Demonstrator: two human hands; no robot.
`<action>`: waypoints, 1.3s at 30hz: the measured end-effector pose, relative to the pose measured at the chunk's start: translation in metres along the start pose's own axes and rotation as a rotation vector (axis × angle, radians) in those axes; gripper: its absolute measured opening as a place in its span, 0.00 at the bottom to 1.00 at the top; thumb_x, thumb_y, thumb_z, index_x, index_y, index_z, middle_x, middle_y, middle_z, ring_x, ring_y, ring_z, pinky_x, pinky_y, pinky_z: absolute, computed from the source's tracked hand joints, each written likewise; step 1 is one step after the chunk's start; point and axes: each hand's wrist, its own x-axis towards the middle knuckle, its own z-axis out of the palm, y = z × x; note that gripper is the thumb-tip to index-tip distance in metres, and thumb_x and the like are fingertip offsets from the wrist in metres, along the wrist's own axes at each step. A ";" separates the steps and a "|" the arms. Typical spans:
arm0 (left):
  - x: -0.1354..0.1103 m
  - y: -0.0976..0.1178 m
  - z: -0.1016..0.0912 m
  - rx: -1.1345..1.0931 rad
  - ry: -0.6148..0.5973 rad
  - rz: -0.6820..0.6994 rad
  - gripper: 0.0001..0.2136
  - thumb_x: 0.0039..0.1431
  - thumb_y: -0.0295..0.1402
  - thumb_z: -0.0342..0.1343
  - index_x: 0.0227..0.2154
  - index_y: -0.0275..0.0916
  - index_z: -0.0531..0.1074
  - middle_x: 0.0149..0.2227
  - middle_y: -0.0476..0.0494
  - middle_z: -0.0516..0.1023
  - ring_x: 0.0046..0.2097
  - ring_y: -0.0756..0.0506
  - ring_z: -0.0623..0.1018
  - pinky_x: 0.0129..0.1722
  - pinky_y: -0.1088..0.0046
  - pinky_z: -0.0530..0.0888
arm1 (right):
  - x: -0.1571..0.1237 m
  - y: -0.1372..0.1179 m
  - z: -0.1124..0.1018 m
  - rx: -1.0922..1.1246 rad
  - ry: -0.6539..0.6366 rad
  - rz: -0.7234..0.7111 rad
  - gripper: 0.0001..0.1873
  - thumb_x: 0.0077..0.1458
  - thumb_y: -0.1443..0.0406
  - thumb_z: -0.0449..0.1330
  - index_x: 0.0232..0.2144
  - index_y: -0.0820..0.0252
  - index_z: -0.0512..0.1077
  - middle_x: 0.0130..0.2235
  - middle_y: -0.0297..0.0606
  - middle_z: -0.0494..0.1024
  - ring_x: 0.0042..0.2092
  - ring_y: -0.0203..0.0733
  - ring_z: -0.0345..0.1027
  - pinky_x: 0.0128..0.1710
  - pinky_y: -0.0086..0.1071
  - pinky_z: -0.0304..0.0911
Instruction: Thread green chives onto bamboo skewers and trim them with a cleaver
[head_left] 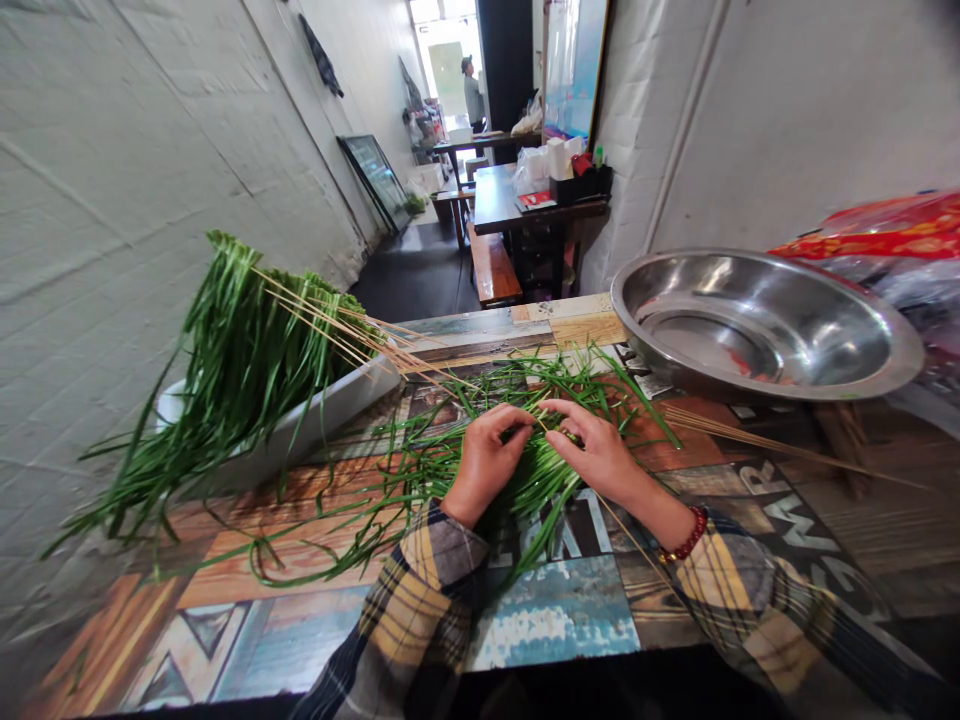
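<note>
Greens [536, 485], long and thin, lie in a loose heap on the patterned table [292, 640], directly beneath and around both hands. The left hand [487, 460] comes up from the lower middle with its wrist bent and its back toward the camera; thumb and forefinger curl toward each other in a ring, their tips beside those of the other hand. Whether a stalk is caught between these left fingertips is too small to tell. The right hand [596, 460] reaches in from the lower right, palm down and forearm slanting, forefinger stretched over the thumb. It pinches a thin stick [634, 540], whose pale end shows between the two hands while its length runs back under the palm toward the wrist, where a red bracelet [684, 540] sits. Stalks spread below the grip toward the person, beyond it toward the far edge, and out to the left. On that side, a white tray [341, 405] bears a thick row of greens threaded on sticks [330, 320], their leaves drooping over its rim. Opposite, more sticks [750, 438] lie near a steel bowl [802, 300].
</note>
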 end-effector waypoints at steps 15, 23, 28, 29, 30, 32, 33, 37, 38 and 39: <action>0.005 -0.005 -0.004 0.072 0.051 -0.056 0.08 0.59 0.27 0.51 0.37 0.37 0.74 0.34 0.43 0.76 0.38 0.47 0.75 0.38 0.72 0.70 | 0.000 0.004 0.000 0.110 -0.010 0.010 0.15 0.61 0.57 0.49 0.41 0.60 0.68 0.21 0.26 0.61 0.23 0.33 0.55 0.25 0.28 0.51; 0.001 -0.022 0.000 0.385 -0.090 -0.005 0.09 0.58 0.25 0.51 0.38 0.39 0.74 0.39 0.42 0.75 0.43 0.44 0.74 0.45 0.67 0.70 | 0.000 0.009 0.003 -0.048 0.036 0.005 0.09 0.56 0.61 0.54 0.35 0.58 0.71 0.30 0.34 0.74 0.31 0.37 0.66 0.33 0.29 0.61; -0.002 -0.014 0.000 0.546 -0.145 -0.036 0.05 0.56 0.29 0.55 0.35 0.40 0.74 0.35 0.43 0.72 0.39 0.45 0.73 0.39 0.69 0.69 | 0.000 0.009 0.004 -0.021 0.024 0.014 0.09 0.55 0.62 0.53 0.35 0.59 0.71 0.30 0.35 0.75 0.31 0.37 0.68 0.34 0.30 0.63; -0.002 -0.013 0.000 0.557 -0.148 -0.039 0.04 0.56 0.29 0.55 0.33 0.40 0.74 0.34 0.44 0.72 0.37 0.45 0.73 0.37 0.70 0.69 | 0.000 0.008 0.004 -0.019 0.021 0.017 0.09 0.55 0.62 0.54 0.36 0.59 0.71 0.30 0.34 0.75 0.31 0.37 0.68 0.34 0.30 0.63; -0.001 -0.013 -0.001 0.561 -0.141 -0.038 0.04 0.57 0.28 0.54 0.32 0.40 0.74 0.34 0.44 0.72 0.37 0.46 0.73 0.36 0.71 0.68 | 0.000 0.008 0.004 -0.021 0.021 0.020 0.09 0.55 0.62 0.54 0.36 0.59 0.71 0.30 0.34 0.75 0.30 0.37 0.68 0.33 0.30 0.63; 0.000 -0.012 -0.001 0.544 -0.086 -0.020 0.05 0.57 0.28 0.53 0.29 0.40 0.73 0.32 0.45 0.71 0.36 0.46 0.72 0.36 0.71 0.68 | 0.000 0.008 0.003 -0.035 0.021 0.023 0.10 0.55 0.62 0.54 0.36 0.59 0.72 0.29 0.34 0.75 0.30 0.37 0.68 0.33 0.30 0.63; 0.000 -0.012 -0.002 0.518 -0.046 -0.006 0.05 0.57 0.27 0.53 0.28 0.40 0.73 0.32 0.45 0.71 0.37 0.46 0.72 0.37 0.71 0.67 | 0.000 0.007 0.003 -0.043 0.022 0.025 0.10 0.55 0.61 0.54 0.37 0.59 0.72 0.29 0.34 0.76 0.30 0.37 0.68 0.33 0.30 0.63; 0.003 -0.012 -0.002 0.318 0.052 0.022 0.05 0.55 0.25 0.52 0.26 0.39 0.70 0.33 0.45 0.73 0.39 0.46 0.73 0.41 0.70 0.68 | 0.001 0.004 0.002 -0.031 0.013 0.016 0.13 0.56 0.62 0.53 0.39 0.59 0.74 0.33 0.36 0.79 0.33 0.39 0.71 0.36 0.31 0.64; 0.003 -0.011 -0.002 0.263 0.052 0.003 0.05 0.55 0.25 0.52 0.26 0.38 0.69 0.33 0.46 0.74 0.38 0.47 0.73 0.40 0.71 0.68 | 0.001 0.003 0.002 -0.020 0.009 0.012 0.13 0.56 0.63 0.53 0.40 0.59 0.74 0.34 0.37 0.80 0.34 0.38 0.71 0.36 0.31 0.65; 0.003 -0.010 -0.002 0.215 0.046 -0.024 0.05 0.55 0.24 0.51 0.27 0.38 0.69 0.31 0.47 0.74 0.36 0.48 0.73 0.39 0.72 0.68 | 0.001 0.002 0.001 -0.009 0.005 0.007 0.13 0.56 0.63 0.53 0.40 0.59 0.75 0.35 0.37 0.80 0.34 0.38 0.72 0.36 0.31 0.65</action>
